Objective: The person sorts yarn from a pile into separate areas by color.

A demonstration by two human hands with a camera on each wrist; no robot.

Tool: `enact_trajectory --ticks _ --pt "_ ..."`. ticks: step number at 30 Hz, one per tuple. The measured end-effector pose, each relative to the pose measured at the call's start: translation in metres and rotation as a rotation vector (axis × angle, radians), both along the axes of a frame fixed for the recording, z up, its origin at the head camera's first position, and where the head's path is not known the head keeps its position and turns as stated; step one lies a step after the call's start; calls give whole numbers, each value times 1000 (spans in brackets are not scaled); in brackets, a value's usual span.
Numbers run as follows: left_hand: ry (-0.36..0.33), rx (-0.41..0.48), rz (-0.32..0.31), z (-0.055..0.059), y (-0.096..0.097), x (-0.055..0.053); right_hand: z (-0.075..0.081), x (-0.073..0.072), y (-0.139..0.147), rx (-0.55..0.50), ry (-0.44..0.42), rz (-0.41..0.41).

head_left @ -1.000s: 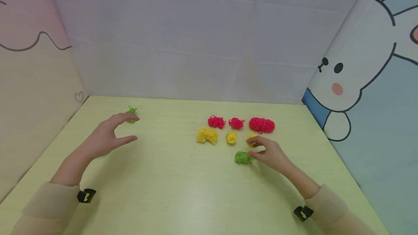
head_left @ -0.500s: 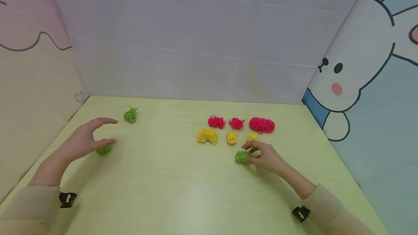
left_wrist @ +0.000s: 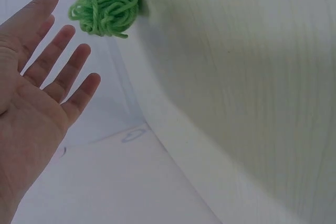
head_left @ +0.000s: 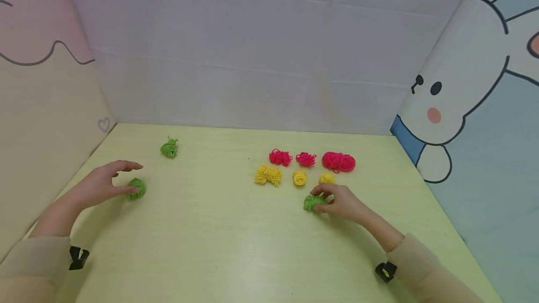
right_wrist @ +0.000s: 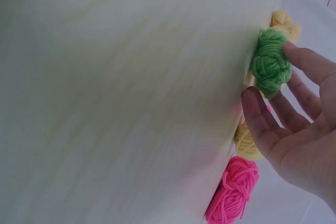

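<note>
My left hand (head_left: 98,183) reaches over the table's left side, fingers spread apart from the thumb. Its thumb tip overlaps the near part of a small green yarn ball (head_left: 137,188) in the head view. The left wrist view shows the palm and loosely extended fingers beside a green yarn ball (left_wrist: 107,9). At the right, my right hand (head_left: 343,202) has thumb and fingertips round a green yarn bundle (head_left: 311,203) lying on the table. In the right wrist view the thumb lies along the bundle (right_wrist: 270,61), the other fingers on its opposite side.
Behind the right hand, yellow yarn bundles (head_left: 268,175) form one row, with pink yarn bundles (head_left: 338,162) in another row farther back. Another green yarn ball (head_left: 169,147) sits at the back left. A pale back wall (head_left: 252,60) and side panels enclose the table (head_left: 236,247).
My left hand has moved left and nearer, from the back green ball to the front one. My right hand has shifted slightly left, its fingers closing round the green yarn bundle.
</note>
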State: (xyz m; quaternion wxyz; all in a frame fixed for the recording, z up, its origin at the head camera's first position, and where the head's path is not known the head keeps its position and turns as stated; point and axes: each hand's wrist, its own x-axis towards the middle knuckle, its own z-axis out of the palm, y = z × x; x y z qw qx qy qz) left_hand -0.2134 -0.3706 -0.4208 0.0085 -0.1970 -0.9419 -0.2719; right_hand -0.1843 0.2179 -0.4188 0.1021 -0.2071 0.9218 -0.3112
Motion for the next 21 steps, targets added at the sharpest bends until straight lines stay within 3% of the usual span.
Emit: enact_trajectory --ticks 5,13,21 --pt "-68 -2 -14 -6 -5 -4 0 -2 1 7 -2 -2" --pt "-82 -56 -2 -14 -12 -8 -1 -4 3 12 -11 -21" --pt "-134 -46 -2 -21 -11 -13 -4 -4 3 10 4 -33"
